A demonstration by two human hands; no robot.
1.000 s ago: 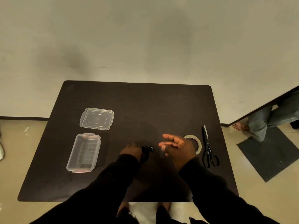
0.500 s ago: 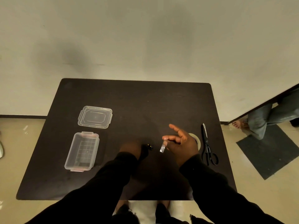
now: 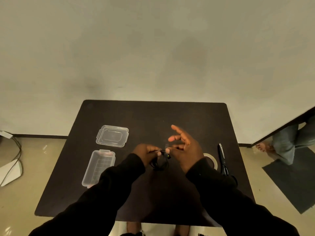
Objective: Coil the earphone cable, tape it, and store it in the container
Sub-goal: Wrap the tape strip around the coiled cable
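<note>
The earphone cable (image 3: 160, 161) was already bunched into a dark coil, hanging a bit above the middle of the table (image 3: 153, 113), pinched at its top by the left hand (image 3: 146, 153), whose fingers were closed on it. The right hand (image 3: 185, 150) sat right against the coil, thumb and a fingertip pressed in at the top of the loop while the other fingers fanned out wide; there seemed to be a small bit of clear tape between them, but it was too faint to say for sure. So this looked like the taping step, with coiling pretty much done. Next move probably called for wrapping that strip snug around the bundle without letting the loops spring loose, then carrying it left. The container (image 3: 98, 167) stood open just left of the person's left sleeve, its lid (image 3: 112, 138) lying flat just behind it, both near the table's left edge. The tape roll (image 3: 212, 159) and scissors (image 3: 223, 160) lay by the right edge, partly behind the right wrist. The far half of the table was bare, so there was plenty of room.
</note>
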